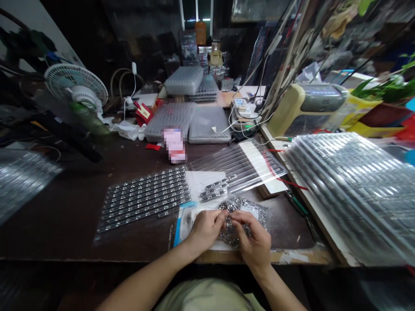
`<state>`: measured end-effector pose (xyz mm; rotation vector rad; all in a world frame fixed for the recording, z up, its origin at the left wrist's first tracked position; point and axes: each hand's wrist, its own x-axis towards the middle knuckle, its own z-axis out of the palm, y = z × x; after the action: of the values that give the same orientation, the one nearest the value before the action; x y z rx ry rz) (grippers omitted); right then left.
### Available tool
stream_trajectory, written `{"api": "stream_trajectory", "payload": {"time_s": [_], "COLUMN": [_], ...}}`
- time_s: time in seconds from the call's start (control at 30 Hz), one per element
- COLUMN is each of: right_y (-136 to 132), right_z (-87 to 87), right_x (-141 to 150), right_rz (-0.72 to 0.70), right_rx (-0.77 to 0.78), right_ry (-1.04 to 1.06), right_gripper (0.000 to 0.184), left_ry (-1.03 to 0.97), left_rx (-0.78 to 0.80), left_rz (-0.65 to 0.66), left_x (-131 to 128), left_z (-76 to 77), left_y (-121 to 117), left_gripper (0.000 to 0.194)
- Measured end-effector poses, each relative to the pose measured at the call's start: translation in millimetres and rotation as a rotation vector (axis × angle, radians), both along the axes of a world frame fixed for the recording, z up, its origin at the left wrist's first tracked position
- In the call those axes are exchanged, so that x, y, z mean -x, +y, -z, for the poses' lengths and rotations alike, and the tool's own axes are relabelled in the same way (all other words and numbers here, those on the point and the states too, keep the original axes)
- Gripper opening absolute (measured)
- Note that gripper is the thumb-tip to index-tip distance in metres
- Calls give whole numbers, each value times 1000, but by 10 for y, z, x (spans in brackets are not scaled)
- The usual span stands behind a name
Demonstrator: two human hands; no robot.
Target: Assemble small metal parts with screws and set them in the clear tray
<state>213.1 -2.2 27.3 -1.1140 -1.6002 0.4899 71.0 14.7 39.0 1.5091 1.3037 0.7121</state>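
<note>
Two bare hands, the left hand (207,226) and the right hand (254,235), meet with fingertips pinched; whether they grip anything cannot be told. Under them, on the bench (129,246), lies one clear bag of small metal parts (259,212). Beyond: one tray of metal strips (145,196), one pink packet (174,146), print blurred, two clear trays side by side, one fan (78,86).

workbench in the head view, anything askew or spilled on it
The clear slotted tray lies slanted, with a white strip showing diagonally across it. The small shiny parts near the right hand look jumbled; whether they spilled, I cannot tell.
</note>
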Motion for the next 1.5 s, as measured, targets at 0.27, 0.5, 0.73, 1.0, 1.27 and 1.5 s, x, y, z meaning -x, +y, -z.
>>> {"api": "stream_trajectory", "payload": {"time_s": [0.27,0.5,0.73,1.0,1.27,1.5], "right_y": [91,131,134,122,100,95], "right_z": [47,120,157,135,100,90], "right_x": [-73,400,473,362,110,168], "right_rz": [23,-96,-125,-58,73,79], "right_rx": [116,63,44,13,-23,-4], "right_ry": [-183,-525,-602,-698,-890,-971], "right_gripper": [9,11,8,16,7,9], "left_ry": [694,770,670,538,469,334], "left_rx": [-440,-598,-575,-614,-621,-533], "left_rz": [-147,-114,-27,-97,-133,-166], "left_x": [399,592,874,870,871,761], "left_z": [-69,-51,25,375,390,341], "left_y": [384,491,-40,-323,-279,-238], "left_gripper": [12,8,7,16,12,11]}}
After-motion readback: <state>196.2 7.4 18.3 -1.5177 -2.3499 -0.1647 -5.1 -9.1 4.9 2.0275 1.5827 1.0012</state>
